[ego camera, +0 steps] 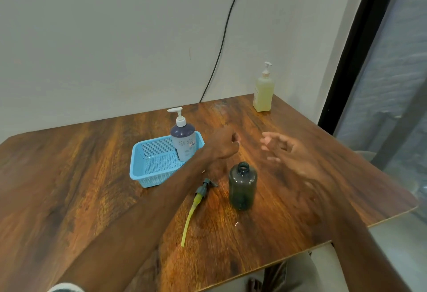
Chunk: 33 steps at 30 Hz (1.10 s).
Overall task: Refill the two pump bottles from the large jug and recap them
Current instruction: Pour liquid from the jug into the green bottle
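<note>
a bare left forearm crosses the wooden worktop (92, 187) from the near left corner toward the middle, and the right forearm comes in from the near right edge, motion-blurred.

between the two arms lies a loose pump (202, 188), on its side on the worktop, its yellowish tube pointing back toward the person. just right of it a dark see-through bottle (242, 186) stands upright with its neck uncapped; it is close to the pump but not touching it.

beyond the bottle, the left hand (225, 144) hangs over the worktop with its fingers curled in, and nothing shows in its grasp. the right hand (279, 146) is level with it and apart from it, fingers spread and loose, holding nothing; it is too blurred to say more.

left of the left hand sits a light blue basket (147, 182). a purple-blue bottle (183, 140) with a white pump on top stands upright in the basket's far right corner.

at the far right corner of the worktop, well apart from the rest, a bottle of pale yellow liquid (263, 92) stands upright by the wall, its pump on. a black cable (221, 44) runs down the wall behind the worktop.
</note>
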{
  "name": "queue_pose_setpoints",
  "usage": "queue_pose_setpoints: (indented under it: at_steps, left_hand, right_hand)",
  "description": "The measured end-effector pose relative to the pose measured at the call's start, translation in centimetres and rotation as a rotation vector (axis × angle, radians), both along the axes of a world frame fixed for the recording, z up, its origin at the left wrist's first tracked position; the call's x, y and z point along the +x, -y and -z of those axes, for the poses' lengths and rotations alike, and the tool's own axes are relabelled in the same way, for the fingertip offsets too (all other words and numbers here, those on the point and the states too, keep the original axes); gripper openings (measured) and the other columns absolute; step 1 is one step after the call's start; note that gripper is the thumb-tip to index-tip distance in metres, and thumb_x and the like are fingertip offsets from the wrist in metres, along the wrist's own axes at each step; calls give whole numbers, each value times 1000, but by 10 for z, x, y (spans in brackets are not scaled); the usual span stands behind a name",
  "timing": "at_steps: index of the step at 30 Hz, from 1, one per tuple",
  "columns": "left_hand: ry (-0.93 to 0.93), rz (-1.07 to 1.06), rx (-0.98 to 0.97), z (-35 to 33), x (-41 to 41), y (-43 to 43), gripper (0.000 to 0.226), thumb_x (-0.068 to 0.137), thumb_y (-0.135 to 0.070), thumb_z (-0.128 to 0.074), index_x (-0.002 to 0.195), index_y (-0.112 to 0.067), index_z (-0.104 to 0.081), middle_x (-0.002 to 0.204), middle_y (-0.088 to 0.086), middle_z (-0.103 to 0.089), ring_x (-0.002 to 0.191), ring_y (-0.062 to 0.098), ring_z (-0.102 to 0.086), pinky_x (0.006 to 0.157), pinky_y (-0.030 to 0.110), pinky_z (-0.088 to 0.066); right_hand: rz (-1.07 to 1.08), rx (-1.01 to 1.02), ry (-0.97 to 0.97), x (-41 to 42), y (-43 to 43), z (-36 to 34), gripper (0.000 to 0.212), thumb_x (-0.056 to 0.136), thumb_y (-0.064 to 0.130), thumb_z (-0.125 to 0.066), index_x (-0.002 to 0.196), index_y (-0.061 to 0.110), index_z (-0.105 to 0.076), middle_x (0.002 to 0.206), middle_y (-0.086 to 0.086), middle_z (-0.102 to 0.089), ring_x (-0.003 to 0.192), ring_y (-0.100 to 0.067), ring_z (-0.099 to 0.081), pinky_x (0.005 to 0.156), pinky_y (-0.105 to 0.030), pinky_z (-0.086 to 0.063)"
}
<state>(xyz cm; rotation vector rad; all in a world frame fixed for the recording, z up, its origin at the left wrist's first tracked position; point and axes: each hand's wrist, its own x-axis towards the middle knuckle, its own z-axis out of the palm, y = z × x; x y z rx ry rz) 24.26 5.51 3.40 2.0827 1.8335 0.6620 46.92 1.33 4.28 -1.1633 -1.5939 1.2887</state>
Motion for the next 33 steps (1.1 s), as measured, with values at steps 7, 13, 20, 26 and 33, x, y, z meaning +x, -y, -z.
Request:
queue_pose_setpoints:
  at_steps: [7,13,20,26,33]
  left_hand:
    - [-220,49,-292,32,6,-39,24,94,-21,-67,117,-18,-61,117,4,-64,104,22,-62,94,44,-56]
    - [-285,106,-347,24,11,-72,52,106,-31,-55,154,-14,-43,155,17,-44,137,34,-49,113,45,-41]
    - [-296,156,-357,20,-3,-97,72,103,-46,-57,163,-18,-28,168,8,-31,150,31,-35,119,42,-31]
    - [-318,152,-357,32,-10,-116,75,98,-52,-63,160,-25,-32,166,7,-34,149,31,-35,121,49,-34]
    - [-383,174,-347,33,-7,-123,73,98,-51,-63,160,-25,-32,164,8,-36,145,30,-38,118,48,-37]
  right_hand:
    - [151,35,124,-15,-77,31,44,80,52,-77,113,24,-69,112,5,-70,104,-16,-66,94,-48,-57]
    - [313,41,232,-35,-142,48,56,83,40,-80,131,24,-55,126,7,-59,110,-14,-58,87,-32,-52]
    - [543,272,222,-50,-231,36,77,66,49,-87,129,27,-47,120,5,-58,107,-15,-59,85,-33,-57]
    - [610,182,264,-62,-293,24,94,67,51,-89,135,10,-39,129,-9,-56,119,-27,-56,88,-34,-52]
    - [627,179,344,-63,-320,22,81,73,43,-88,134,7,-49,133,-10,-58,120,-29,-59,88,-35,-50]
